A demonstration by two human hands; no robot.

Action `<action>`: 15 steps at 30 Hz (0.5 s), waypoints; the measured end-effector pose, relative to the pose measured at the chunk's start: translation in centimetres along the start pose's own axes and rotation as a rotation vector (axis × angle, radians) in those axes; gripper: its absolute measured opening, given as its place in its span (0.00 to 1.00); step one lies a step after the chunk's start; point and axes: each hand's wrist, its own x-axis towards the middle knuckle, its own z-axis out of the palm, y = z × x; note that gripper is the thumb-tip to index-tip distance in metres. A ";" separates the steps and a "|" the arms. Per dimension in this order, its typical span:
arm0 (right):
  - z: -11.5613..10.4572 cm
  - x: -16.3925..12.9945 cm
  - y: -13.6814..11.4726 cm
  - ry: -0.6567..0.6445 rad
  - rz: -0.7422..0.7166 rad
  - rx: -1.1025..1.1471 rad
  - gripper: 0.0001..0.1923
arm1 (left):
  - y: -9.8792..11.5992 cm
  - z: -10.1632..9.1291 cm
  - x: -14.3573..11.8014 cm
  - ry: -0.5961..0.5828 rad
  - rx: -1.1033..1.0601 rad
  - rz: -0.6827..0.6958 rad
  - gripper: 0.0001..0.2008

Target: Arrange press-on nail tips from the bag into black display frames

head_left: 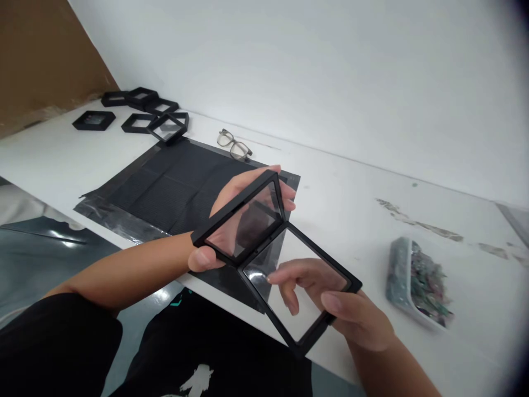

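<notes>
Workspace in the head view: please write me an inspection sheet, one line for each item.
Surface: white table, stained at the right; black mat taped on it.
Job's things: open hinged black frame case with clear film, held above the table edge.
Clutter: more frames at the far left; glasses behind the mat; white tray of small coloured pieces at the right.
Hands: left hand holds the upper half; right hand holds the lower half, fingers behind the film.
Cables: nothing seen.
Surroundings: white wall; brown board at the far left.
</notes>
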 end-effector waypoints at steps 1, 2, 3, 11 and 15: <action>0.1 0.0 0.0 -0.011 -0.012 -0.003 0.21 | 0.0 0.2 0.0 0.024 0.004 -0.007 0.42; 0.1 0.0 -0.1 -0.017 -0.026 -0.006 0.21 | 0.1 0.3 0.0 0.044 0.009 -0.013 0.42; 0.2 0.0 -0.1 -0.022 -0.038 -0.009 0.21 | 0.1 0.5 0.0 0.056 0.012 -0.013 0.42; 0.6 -0.1 -0.3 -0.008 -0.052 -0.017 0.21 | -0.3 0.5 0.1 0.008 0.024 0.055 0.46; 0.6 0.0 -0.7 0.004 -0.032 -0.046 0.20 | 0.2 0.4 0.0 -0.005 0.023 -0.012 0.38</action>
